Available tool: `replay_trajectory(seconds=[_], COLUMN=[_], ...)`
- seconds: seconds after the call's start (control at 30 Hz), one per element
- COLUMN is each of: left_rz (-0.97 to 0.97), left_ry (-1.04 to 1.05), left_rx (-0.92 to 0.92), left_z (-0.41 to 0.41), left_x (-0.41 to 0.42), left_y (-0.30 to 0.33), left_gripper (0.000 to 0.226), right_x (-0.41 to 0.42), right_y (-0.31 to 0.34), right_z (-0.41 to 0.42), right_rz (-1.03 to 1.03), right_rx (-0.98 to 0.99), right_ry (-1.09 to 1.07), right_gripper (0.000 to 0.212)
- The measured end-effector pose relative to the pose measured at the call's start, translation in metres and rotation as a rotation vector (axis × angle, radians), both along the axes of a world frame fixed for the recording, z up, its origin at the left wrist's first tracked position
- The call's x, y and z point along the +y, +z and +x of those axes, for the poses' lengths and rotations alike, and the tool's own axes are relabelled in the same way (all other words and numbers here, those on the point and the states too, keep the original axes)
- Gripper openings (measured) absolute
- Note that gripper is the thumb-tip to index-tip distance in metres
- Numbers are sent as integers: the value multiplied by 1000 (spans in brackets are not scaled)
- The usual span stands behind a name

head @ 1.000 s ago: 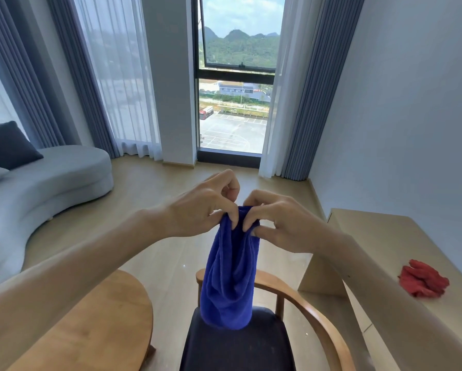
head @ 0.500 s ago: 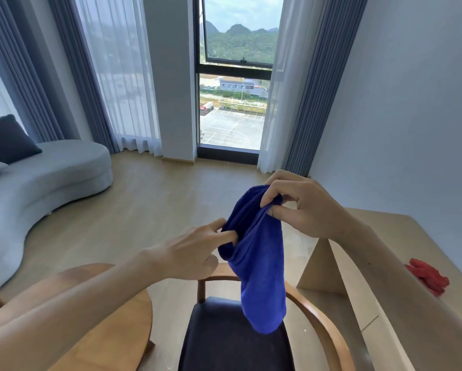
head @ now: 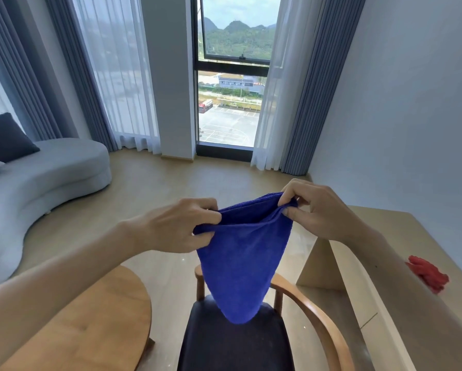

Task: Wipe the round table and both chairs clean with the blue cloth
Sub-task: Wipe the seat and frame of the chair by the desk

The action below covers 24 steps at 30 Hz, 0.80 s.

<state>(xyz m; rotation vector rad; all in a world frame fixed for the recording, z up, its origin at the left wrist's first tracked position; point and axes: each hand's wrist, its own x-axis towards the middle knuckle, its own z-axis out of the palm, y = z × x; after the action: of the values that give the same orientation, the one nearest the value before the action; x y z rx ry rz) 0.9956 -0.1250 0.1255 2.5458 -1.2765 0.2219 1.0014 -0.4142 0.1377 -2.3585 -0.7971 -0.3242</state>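
Note:
The blue cloth hangs in the air between my hands, spread along its top edge and tapering to a point below. My left hand pinches its left top corner and my right hand pinches its right top corner. Under the cloth stands a chair with a curved wooden back and a dark seat; the cloth's tip hangs over the seat's far end. The round wooden table lies at the lower left, partly hidden by my left forearm. Only one chair is in view.
A light wooden desk runs along the right wall with a red cloth on it. A grey curved sofa with a dark cushion stands at the left. Beyond the chair lie wooden floor, curtains and a tall window.
My hands have drawn apart and the bunched cloth has been stretched out wide between them. My left hand has taken hold of a corner of it.

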Motion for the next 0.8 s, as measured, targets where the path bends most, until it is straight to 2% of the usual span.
replay_trajectory(seconds=[0.27,0.43,0.6,0.7,0.8], left_rz=[-104,-62,-187,-241,-267], left_ry=[25,34,144,201,245], left_rx=[83,97,22,43,58], left_z=[3,2,7,4,2], left_x=[17,21,19,14,12], left_y=[7,8,26,26,28], left_gripper=[3,14,6,16,23], right_x=[0,1,2,4,3], right_y=[4,6,1,-2,1], right_z=[2,3,9,11,11], right_rz=[84,24,124,167,208], right_rx=[65,60,93,170,182], right_ry=[24,113,-42,-92,-85], right_gripper=[26,34,30,37,23])
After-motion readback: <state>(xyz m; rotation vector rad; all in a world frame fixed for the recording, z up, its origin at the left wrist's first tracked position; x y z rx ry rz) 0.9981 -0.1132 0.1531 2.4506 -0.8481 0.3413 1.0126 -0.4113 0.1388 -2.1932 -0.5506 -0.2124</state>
